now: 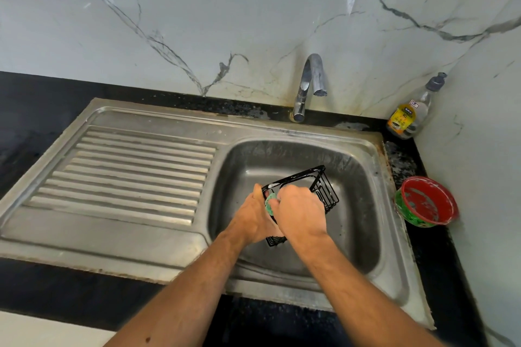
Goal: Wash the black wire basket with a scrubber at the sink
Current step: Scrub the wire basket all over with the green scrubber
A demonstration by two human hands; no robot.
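The black wire basket [324,187] is held tilted above the steel sink bowl [358,177], with white foam on its top rim. My left hand [253,220] grips the basket's near left side. My right hand [300,211] is curled around a green scrubber [270,203], pressing it against the basket's left end. Only a small edge of the scrubber shows between my hands. The basket's near part is hidden behind them.
A chrome tap [310,84] stands behind the bowl, no water running. The ribbed drainboard [135,175] lies to the left. A soap bottle [408,113] stands in the back right corner. A red and green tub [425,201] sits on the black counter right of the sink.
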